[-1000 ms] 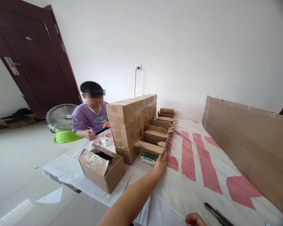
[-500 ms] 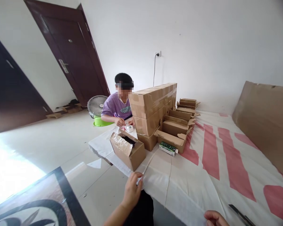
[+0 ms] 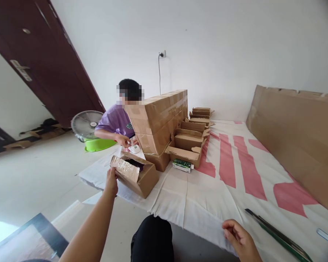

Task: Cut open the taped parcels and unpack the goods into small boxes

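My left hand (image 3: pixel 112 183) grips the left end of a small cardboard box (image 3: pixel 147 180), by its taped flap. The box's top is partly open and something dark shows inside. My right hand (image 3: pixel 239 236) rests at the near edge of the cloth-covered table (image 3: pixel 205 203). Its fingers are loosely bent, a little apart, and I see nothing in them. A long dark and green cutter-like tool (image 3: pixel 278 234) lies to the right of that hand. Between the hands, farther back, lies a green-and-white carton (image 3: pixel 182 165).
Taped boxes (image 3: pixel 164 120) are stacked mid-table, beside a row of open cardboard boxes (image 3: pixel 187 145). Across the table a person in a purple shirt (image 3: pixel 110 118) handles a small white item (image 3: pixel 134 149). A fan (image 3: pixel 87 124) stands behind; a large cardboard sheet (image 3: pixel 295 138) is at right.
My left hand has moved left from the table edge and taken hold of the small box's end. My right hand shows more fully at the near edge. The view has turned right.
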`<state>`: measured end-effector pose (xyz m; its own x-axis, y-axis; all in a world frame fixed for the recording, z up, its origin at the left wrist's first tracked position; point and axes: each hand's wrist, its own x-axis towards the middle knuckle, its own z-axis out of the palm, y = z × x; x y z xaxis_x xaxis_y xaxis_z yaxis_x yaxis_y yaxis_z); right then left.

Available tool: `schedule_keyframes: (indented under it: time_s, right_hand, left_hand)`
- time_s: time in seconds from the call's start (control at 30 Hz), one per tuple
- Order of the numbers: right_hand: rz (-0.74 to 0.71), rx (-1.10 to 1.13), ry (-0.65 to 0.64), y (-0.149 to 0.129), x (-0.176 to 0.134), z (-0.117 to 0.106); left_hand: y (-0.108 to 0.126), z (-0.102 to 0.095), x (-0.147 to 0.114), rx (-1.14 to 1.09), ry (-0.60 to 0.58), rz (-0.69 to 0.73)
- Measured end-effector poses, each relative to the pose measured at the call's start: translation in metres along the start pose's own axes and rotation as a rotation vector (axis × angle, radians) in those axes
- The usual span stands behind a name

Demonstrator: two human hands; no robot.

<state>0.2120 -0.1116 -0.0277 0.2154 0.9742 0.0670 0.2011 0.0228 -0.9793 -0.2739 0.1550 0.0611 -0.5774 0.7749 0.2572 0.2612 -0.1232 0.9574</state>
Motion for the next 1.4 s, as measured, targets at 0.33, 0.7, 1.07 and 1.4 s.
schedule_keyframes:
  time_s: [0.33,0.7,1.07,1.4]
  right_hand:
    - [-0.004,0.002,-0.041,-0.009,0.001,0.0]
    - [0.013,0.033,-0.045,0.004,-0.001,-0.003]
    - [-0.009,-0.007,-0.024,-0.006,0.0,0.001]
    - [0.041,0.113,0.171,-0.027,-0.008,-0.003]
  left_hand:
    - [0.005,0.046,-0.121,-0.143,-0.4,0.008]
    - [0.067,0.079,-0.11,-0.084,-0.644,0.217]
    - [0.064,0.074,-0.125,-0.068,-0.672,0.201]
    - [0.083,0.09,-0.193,-0.074,-0.938,0.251]
